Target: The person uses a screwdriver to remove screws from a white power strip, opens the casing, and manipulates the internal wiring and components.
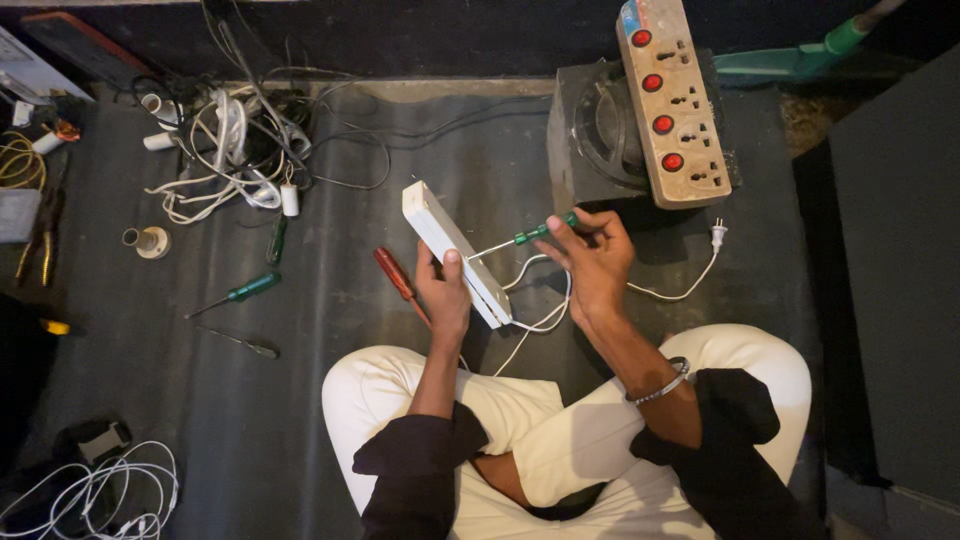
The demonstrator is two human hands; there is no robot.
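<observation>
far left of the white power strip (455, 252): pliers (38, 232) near the mat's edge, a small round lamp holder (150, 241), a heap of white and dark wires (235, 140) up and to the left. nearer, still left of the strip: a green-handled screwdriver (243, 292) lying flat, a thin dark tool (245, 345) below it, then a red-handled screwdriver (395, 275) just beside the strip's lower left edge.

at the strip itself: held off the dark mat (330, 400), tilted on edge, long side running from upper left down to lower right, above the lap. left hand (443, 295) clamped on the strip's lower end, thumb pressed on the near face, other fingers wrapped behind and hidden. white cord (540, 320) looping out of the strip's lower end, trailing right to a plug (717, 236).

right of the strip: right hand (592, 258) pinched shut on a green screwdriver (530, 236), fingertips together round the handle, shaft reaching left to the strip's side; tip's seat too small to tell. up and right of the strip: a tan power board with red switches (668, 105) leaning on a dark box (595, 140).

judged for doing this well: keep shaft square to the screw, press in along the axis, turn with fingertips only, brace the strip firm against the left palm, keep the cord clear of the blade, plug left out of any socket.
</observation>
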